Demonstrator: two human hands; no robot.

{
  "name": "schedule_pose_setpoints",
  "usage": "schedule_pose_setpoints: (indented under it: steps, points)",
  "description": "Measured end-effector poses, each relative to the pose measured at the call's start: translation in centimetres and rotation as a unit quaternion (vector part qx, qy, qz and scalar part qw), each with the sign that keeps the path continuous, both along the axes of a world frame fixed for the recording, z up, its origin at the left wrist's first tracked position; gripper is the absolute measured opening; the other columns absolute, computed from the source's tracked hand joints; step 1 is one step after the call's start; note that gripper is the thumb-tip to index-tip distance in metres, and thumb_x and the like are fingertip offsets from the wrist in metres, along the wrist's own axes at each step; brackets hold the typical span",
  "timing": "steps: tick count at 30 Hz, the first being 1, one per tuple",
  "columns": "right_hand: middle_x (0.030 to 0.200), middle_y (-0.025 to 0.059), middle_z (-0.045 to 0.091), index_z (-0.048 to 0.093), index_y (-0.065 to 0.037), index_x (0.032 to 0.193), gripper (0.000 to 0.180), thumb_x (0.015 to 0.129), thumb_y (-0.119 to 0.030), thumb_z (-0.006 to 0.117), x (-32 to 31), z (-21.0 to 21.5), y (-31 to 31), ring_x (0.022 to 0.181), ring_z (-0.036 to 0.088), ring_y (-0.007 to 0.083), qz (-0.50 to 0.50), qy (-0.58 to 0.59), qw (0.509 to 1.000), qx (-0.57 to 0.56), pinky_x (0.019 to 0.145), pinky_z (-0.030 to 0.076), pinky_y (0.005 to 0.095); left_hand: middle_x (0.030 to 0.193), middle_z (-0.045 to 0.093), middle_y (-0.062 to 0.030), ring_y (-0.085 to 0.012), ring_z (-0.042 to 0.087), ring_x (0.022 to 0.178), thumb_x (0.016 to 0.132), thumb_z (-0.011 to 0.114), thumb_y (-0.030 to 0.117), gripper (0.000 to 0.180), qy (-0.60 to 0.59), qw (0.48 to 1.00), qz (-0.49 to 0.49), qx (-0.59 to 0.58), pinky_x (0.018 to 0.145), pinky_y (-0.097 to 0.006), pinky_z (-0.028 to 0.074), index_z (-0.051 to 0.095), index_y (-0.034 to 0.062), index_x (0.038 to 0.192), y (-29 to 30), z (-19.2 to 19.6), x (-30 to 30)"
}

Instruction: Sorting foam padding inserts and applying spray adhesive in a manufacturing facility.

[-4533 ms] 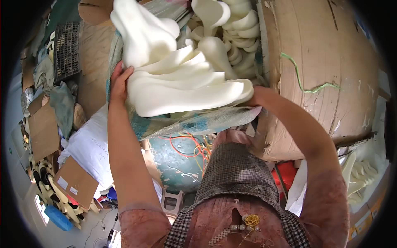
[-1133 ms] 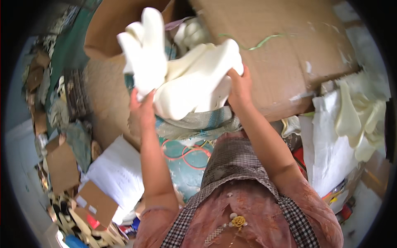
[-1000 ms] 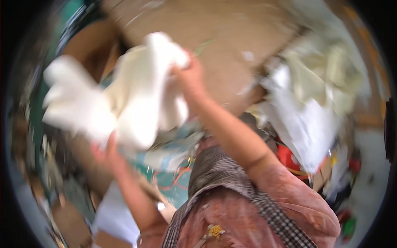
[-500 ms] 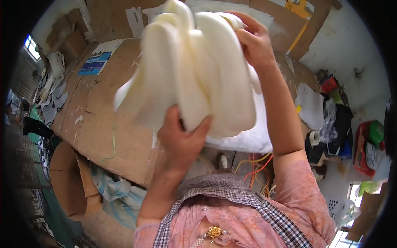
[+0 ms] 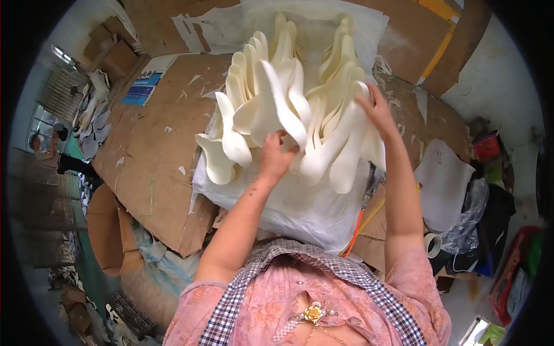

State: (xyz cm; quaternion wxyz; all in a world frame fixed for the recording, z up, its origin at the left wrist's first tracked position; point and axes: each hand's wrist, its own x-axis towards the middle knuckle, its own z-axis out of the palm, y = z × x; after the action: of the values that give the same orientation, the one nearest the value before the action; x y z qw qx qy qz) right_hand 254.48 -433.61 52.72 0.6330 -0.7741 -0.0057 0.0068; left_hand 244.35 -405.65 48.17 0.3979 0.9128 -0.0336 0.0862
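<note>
Cream curved pieces (image 5: 346, 167) stand in clustered rows, between and beyond both hands. Left hand (image 5: 276, 157) half-curled at one piece's lower end; right hand (image 5: 376, 112) loosely bent at the outer edge; cannot tell if either grips. White plastic sheet (image 5: 311, 216) beneath, nearer the body than left hand. Brown cardboard (image 5: 150, 161) left of left hand.

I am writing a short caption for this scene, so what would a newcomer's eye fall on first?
First, the curved, cream-white, foam-like pieces crowded on glossy white plastic sheeting ahead, with the left hand at their near edge and the right hand at their right side. Next, the broad, flat brown cardboard on the left, with a blue-and-white printed panel near its far end.
</note>
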Motion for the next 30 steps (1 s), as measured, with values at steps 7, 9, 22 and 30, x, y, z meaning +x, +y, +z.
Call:
schedule_pose_setpoints:
  steps: [7, 9, 22, 30]
  points:
    - [0.116, 0.0142, 0.053, 0.037, -0.002, 0.129, 0.067, 0.073, -0.018, 0.070, -3.0, -2.4, -5.3, 0.101, 0.053, 0.0199, -0.185, -0.108, 0.973, -0.090, 0.085, 0.043, 0.0295, 0.104, 0.054, -0.0157, -0.0313, 0.053, 0.095, 0.063, 0.074, 0.024, 0.060, -0.224, 0.935, 0.173, 0.212, 0.085, -0.038, 0.043, 0.050, 0.0001, 0.112, 1.6, 2.4, 5.3]
    - [0.113, 0.0115, 0.053, 0.041, -0.004, 0.128, 0.060, 0.075, -0.013, 0.068, -2.6, -0.8, -7.2, 0.098, 0.053, 0.0177, -0.218, -0.205, 0.951, -0.081, 0.083, 0.044, 0.0288, 0.104, 0.056, -0.0166, -0.0310, 0.054, 0.095, 0.063, 0.074, 0.023, 0.062, -0.083, 0.982, 0.125, 0.115, 0.085, -0.038, 0.043, 0.049, -0.0002, 0.115, 2.4, 2.1, 7.6]
    - [0.108, 0.0144, 0.056, 0.038, 0.004, 0.124, 0.045, 0.081, -0.001, 0.052, -9.4, 14.6, -11.0, 0.096, 0.058, 0.0223, -0.272, -0.322, 0.893, 0.157, 0.083, 0.050, 0.0328, 0.087, 0.063, -0.0091, -0.0164, 0.061, 0.071, 0.068, 0.071, 0.006, 0.037, 0.021, 0.920, 0.065, -0.387, 0.065, -0.028, 0.050, 0.059, -0.0041, 0.101, 8.0, 11.1, 6.8]
    - [0.093, 0.0059, 0.060, 0.057, -0.006, 0.110, 0.037, 0.078, -0.023, 0.065, -1.4, 3.6, -2.8, 0.077, 0.055, 0.0132, -0.158, -0.191, 0.968, -0.038, 0.067, 0.046, 0.0279, 0.091, 0.063, -0.0093, -0.0162, 0.062, 0.077, 0.069, 0.069, 0.004, 0.036, 0.111, 0.892, -0.062, -0.434, 0.071, -0.028, 0.051, 0.058, -0.0023, 0.103, 6.5, 9.5, 0.6]
